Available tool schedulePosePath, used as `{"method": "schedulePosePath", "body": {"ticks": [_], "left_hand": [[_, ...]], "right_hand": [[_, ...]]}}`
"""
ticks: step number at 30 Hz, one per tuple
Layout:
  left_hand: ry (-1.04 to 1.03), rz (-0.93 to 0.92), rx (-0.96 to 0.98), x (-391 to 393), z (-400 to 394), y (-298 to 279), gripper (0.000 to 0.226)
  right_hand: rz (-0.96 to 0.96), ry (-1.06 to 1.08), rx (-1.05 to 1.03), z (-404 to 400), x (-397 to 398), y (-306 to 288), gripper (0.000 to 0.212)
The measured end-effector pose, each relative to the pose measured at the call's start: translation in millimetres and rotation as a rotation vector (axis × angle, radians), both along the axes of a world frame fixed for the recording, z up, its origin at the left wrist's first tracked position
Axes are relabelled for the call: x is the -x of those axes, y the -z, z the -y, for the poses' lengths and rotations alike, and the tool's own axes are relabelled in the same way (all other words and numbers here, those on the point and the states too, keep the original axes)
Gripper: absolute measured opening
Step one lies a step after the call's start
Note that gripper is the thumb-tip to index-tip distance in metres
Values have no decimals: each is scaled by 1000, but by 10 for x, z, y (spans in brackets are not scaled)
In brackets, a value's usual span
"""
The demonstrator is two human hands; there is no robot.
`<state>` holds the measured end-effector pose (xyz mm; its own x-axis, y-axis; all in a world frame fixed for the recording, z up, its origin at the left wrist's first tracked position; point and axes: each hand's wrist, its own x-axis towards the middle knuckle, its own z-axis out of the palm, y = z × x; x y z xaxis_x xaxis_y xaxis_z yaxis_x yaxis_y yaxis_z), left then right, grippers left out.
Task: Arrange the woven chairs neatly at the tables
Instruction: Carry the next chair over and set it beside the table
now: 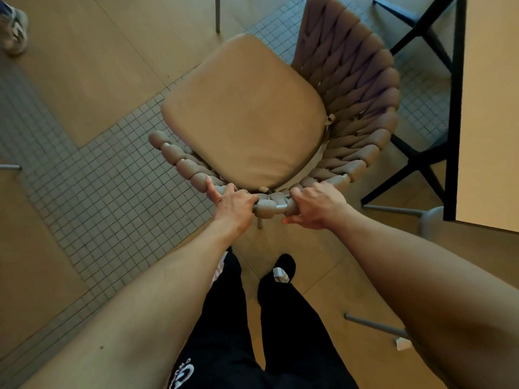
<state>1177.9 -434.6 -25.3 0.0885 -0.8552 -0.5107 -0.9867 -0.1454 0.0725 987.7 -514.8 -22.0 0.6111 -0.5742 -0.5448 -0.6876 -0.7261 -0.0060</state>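
Note:
A woven chair [362,88] with a tan seat cushion [247,113] stands right below me, seen from above. Its curved woven backrest wraps from the near rim round to the right. My left hand [233,202] and my right hand [317,206] both grip the near top rim of the backrest, a hand's width apart. A light table [488,113] with a black frame [456,108] stands at the right, close to the chair's right side.
Another person's shoe [15,29] shows at the top left. Grey chair legs [376,325] lie at the lower right, one [217,12] at the top and one [9,167] at the left edge. My feet in dark trousers stand just behind the chair.

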Motion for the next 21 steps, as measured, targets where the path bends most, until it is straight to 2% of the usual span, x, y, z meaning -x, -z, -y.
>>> {"method": "schedulePosePath", "body": {"ticks": [9, 15, 18, 21], "left_hand": [[213, 56, -44, -861, 134, 20, 42], [364, 116, -92, -1341, 362, -96, 49], [362, 177, -149, -1240, 372, -142, 47], [349, 217, -205, -1033, 310, -97, 64]], "right_hand": [[105, 268, -80, -338, -735, -9, 65], [157, 323, -87, -447, -1178, 49, 63], [180, 272, -106, -425, -1071, 75, 60], [177, 172, -108, -331, -841, 43, 56]]}}
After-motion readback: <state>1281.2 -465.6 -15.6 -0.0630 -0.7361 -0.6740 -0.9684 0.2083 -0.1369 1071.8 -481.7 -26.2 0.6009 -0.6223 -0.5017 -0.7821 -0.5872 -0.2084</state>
